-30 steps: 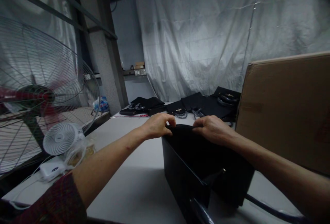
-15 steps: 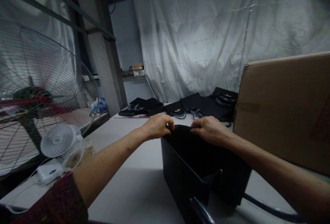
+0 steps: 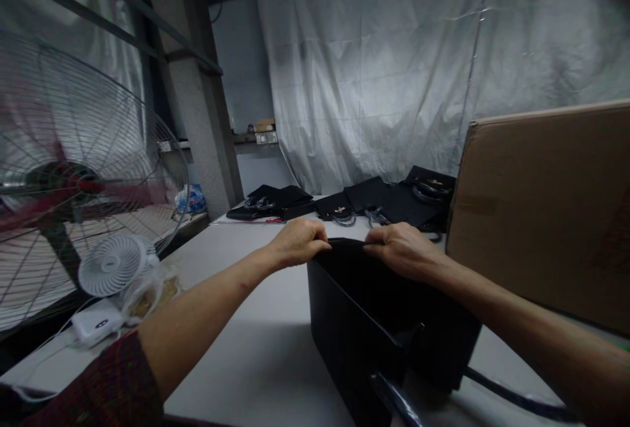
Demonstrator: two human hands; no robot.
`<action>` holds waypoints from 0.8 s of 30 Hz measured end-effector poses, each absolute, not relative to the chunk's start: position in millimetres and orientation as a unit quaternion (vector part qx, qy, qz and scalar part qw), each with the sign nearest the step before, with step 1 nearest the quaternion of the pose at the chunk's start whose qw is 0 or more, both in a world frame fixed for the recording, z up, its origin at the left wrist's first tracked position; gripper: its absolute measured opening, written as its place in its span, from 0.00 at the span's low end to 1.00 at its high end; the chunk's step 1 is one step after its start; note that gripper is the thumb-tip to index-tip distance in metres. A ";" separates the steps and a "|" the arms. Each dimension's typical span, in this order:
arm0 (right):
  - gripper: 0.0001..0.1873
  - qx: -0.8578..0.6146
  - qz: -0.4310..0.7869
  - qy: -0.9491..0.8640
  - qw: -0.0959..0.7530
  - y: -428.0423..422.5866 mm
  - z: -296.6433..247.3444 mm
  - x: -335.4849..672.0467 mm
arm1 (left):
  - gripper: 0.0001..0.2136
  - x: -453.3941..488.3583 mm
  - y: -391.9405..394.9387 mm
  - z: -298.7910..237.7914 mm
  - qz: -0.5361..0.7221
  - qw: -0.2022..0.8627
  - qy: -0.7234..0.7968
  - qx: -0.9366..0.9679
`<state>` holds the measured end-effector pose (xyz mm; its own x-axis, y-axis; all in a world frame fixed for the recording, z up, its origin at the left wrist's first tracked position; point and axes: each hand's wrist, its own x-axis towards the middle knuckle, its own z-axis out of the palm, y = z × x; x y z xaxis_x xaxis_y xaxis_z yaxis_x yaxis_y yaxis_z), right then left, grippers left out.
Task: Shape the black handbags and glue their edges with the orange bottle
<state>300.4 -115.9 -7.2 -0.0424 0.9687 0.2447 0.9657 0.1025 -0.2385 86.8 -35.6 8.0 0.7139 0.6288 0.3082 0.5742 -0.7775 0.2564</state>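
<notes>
Both hands grip the far top edge of an open black bag point(image 3: 374, 322) standing on the white table point(image 3: 256, 348). Left hand point(image 3: 298, 242) and right hand point(image 3: 401, 248) have fingers curled over that rim, close together. Beyond the fingertips lie more black bags point(image 3: 378, 199); a cardboard box point(image 3: 541, 210) stands right of them.

Black bag point(image 3: 374, 309) between hands: smooth, faintly glossy, leather-like. Counter point(image 3: 256, 348) beneath: matt, smooth, pale. Box point(image 3: 541, 210) right of right hand point(image 3: 401, 250): matt brown cardboard. Sheet point(image 3: 394, 73) beyond: crinkled, shiny plastic.
</notes>
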 end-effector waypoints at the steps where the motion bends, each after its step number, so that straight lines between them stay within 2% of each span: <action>1: 0.12 -0.668 0.003 -0.724 0.174 -116.2 -7.2 300.0 | 0.05 86.9 -35.8 7.7 0.195 0.074 0.331 0.920; 10: 0.12 -0.661 0.009 -0.729 0.176 -117.6 -3.7 296.0 | 0.05 87.8 -32.6 2.4 0.216 0.094 0.348 0.907; 15: 0.13 -0.670 0.012 -0.728 0.145 -110.9 1.0 294.0 | 0.05 89.2 -31.5 1.8 0.205 0.092 0.334 0.916; 19: 0.17 -0.619 0.014 -0.769 0.161 -94.9 3.2 288.2 | 0.05 89.9 -30.5 1.4 0.200 0.088 0.322 0.921; 24: 0.13 -0.593 0.017 -0.789 0.162 -84.4 0.7 281.2 | 0.04 89.4 -30.3 -0.7 0.206 0.096 0.313 0.922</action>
